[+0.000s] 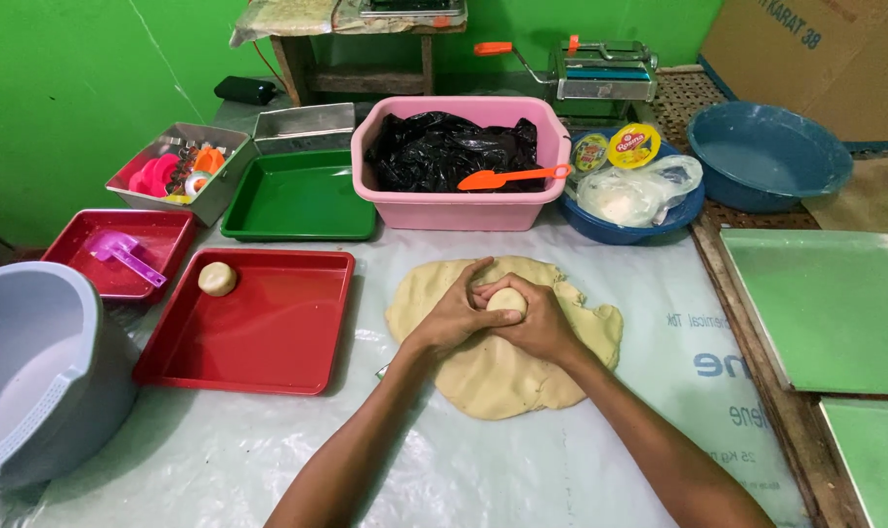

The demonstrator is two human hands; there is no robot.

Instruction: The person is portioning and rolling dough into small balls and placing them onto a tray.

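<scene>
A flat sheet of pale yellow dough (507, 376) lies on the plastic-covered table. Above its middle, my left hand (454, 315) and my right hand (540, 323) cup a small round dough ball (505, 298) between them, fingers wrapped around it. One finished dough ball (217, 279) rests in the far left corner of a red tray (268, 337) to the left of the dough sheet.
A pink tub (463, 200) lined with black plastic holds an orange spatula (507, 177). Around it: green tray (302, 200), smaller red tray (121, 249) with purple scoop, metal tin of cutters (180, 171), grey basin (33, 372), blue bowls (766, 156), pasta roller (600, 70), green boards (825, 303).
</scene>
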